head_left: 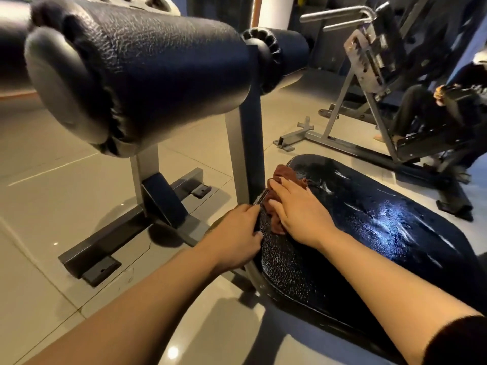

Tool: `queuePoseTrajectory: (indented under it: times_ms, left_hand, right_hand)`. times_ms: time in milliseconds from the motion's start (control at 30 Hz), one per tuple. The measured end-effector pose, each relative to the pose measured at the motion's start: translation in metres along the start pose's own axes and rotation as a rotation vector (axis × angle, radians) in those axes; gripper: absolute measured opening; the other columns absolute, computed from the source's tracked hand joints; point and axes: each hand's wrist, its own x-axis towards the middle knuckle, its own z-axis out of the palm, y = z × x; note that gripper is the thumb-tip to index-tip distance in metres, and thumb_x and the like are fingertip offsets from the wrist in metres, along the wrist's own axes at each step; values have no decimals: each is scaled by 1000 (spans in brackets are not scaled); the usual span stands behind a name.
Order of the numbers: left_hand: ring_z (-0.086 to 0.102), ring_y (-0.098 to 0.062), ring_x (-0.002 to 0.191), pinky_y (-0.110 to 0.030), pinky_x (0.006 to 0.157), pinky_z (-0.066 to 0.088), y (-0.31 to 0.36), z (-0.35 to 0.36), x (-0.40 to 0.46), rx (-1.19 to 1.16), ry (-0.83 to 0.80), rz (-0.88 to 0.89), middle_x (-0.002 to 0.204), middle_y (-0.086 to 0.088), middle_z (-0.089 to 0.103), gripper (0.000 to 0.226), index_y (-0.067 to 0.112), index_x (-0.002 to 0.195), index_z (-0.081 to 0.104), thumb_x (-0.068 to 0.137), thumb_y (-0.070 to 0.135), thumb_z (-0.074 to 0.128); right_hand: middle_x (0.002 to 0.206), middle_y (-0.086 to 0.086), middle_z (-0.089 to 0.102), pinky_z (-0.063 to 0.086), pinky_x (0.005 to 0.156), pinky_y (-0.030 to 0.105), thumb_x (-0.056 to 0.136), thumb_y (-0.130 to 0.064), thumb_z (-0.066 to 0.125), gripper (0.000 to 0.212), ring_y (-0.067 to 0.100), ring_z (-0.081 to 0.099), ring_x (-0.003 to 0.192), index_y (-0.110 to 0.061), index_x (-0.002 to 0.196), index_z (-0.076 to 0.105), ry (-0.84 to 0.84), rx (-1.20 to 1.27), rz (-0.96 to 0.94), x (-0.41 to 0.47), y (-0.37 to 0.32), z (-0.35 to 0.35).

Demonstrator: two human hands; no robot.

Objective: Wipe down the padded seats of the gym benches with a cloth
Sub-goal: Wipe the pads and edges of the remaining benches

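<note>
Inventory, L to R, all places given relative to the padded seat.

1. Roller pad: black, large, up and to the left of the seat, on a grey upright post. A second, smaller roller sits beyond the post. No cloth on either (not seats, so prob. outside the job).
2. Floor frame: grey bars w/ dark feet on the tiled floor, left of the seat.
3. Left hand: at the seat's left edge, fingers curled over the rim, gripping it; looks like bracing.
4. Cloth: brown, bunched, on the seat's far-left corner, just beside the post.
5. Right hand: flat on the cloth, fingers straight, pressing it down onto the seat.
6. Seat itself: black, glossy; streaks and a wet-looking sheen across the middle and right part, duller grain near the person.
7. Second machine: grey frame w/ dark pads, beyond the seat to the right; another person partly in view there.

Progress (judgement): this seat approx. mostly wiped, going by the sheen; the corner under the cloth is in hand, near end prob. still due. Other benches' seats appear untouched, so much of the task is left.
</note>
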Motion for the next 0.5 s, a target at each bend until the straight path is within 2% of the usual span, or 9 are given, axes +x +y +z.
queuePoseTrajectory:
  times_ms: [200, 367, 500]
  left_hand:
    - [43, -18, 125, -25, 103, 32, -3, -1, -8, 21, -11, 4, 137, -6, 46, 47, 15, 143, 35, 99, 25, 47]
    - [44, -18, 123, -27, 103, 34, -3, -1, -14, 42, 20, 11, 135, -5, 47, 47, 16, 141, 40, 97, 27, 52]
    - [46, -14, 120, -23, 100, 35, 0, 3, -15, 91, 80, 26, 136, -2, 47, 43, 17, 136, 44, 96, 27, 53]
  right_hand:
    - [157, 7, 28, 13, 119, 46, 104, -34, 30, 50, 25, 24, 145, -18, 151, 26, 9, -5, 155, 36, 0, -1]
    - [159, 6, 22, 8, 121, 44, 105, -36, 26, 51, 24, 18, 147, -19, 153, 24, 23, -43, 107, 11, -22, 2]
    - [161, 0, 19, 7, 121, 40, 105, -38, 26, 51, 20, 15, 148, -24, 153, 23, 40, -21, 40, -9, -27, 5]
